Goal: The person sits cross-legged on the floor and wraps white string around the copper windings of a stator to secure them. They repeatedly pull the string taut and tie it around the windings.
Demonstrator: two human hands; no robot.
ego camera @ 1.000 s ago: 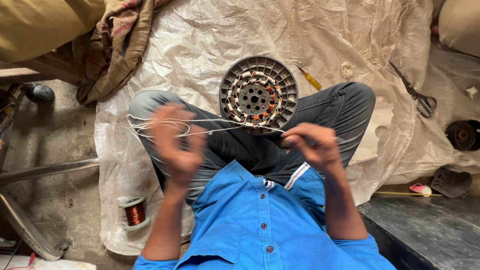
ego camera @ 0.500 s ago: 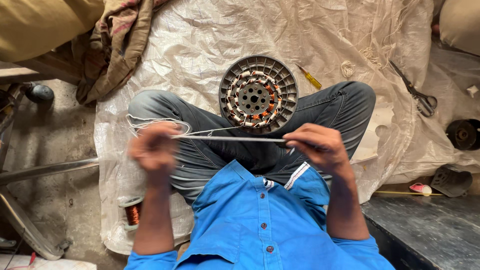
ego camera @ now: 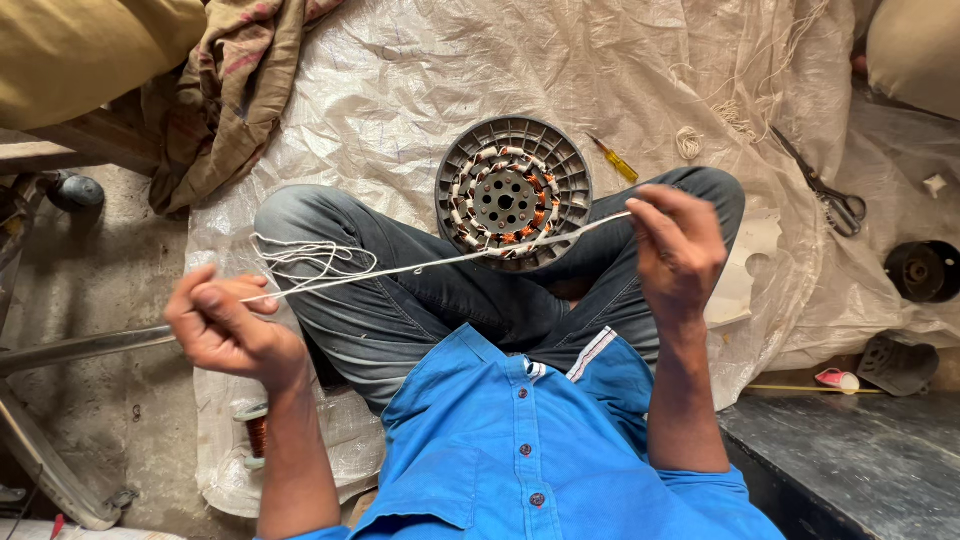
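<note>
I sit cross-legged on a white woven sheet [ego camera: 420, 90]. A round grey fan stator [ego camera: 513, 193] with copper windings rests on my legs. My left hand [ego camera: 228, 330] pinches one end of a white thread [ego camera: 440, 262], with loose loops of it hanging near the fingers. My right hand [ego camera: 678, 248] pinches the other end, and the thread runs taut between both hands, just in front of the stator.
A yellow-handled screwdriver [ego camera: 615, 160] and scissors [ego camera: 825, 192] lie on the sheet at right. A copper wire spool [ego camera: 255, 432] stands by my left forearm. A brown cloth [ego camera: 225, 110] lies at upper left, a black round part [ego camera: 925, 270] at far right.
My hands have drawn apart: the left moved out to the left and down, the right moved right, pulling the thread longer and taut.
</note>
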